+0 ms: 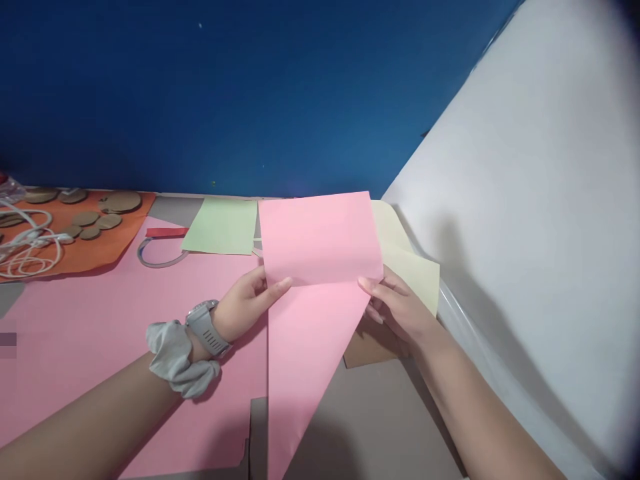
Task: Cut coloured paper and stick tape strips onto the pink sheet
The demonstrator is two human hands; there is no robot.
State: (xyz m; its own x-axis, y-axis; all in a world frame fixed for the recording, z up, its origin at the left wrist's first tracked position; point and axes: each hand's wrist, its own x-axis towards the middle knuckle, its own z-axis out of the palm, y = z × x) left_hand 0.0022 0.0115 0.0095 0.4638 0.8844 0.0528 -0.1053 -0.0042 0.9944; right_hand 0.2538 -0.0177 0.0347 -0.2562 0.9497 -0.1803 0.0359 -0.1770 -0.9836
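A sheet of pink paper [320, 240] is held up in front of me by both hands, with a crease across it between my thumbs. Below the crease it narrows to a point near the bottom of the view. My left hand [253, 300] grips its left edge, thumb on the front and fingers mostly hidden behind. On the right edge, my right hand [400, 303] pinches the sheet the same way. A grey watch [207, 327] and a pale scrunchie [180, 360] are on my left wrist.
A large pink sheet [125, 353] covers the left of the table. Behind lie green paper [223, 227], a clear ring-shaped band [160, 263] and a red strip [167, 232]. Orange paper [115, 247] bears cardboard cutouts and white cables [30, 243]. Cream paper [413, 267] and brown cardboard [373, 343] lie right.
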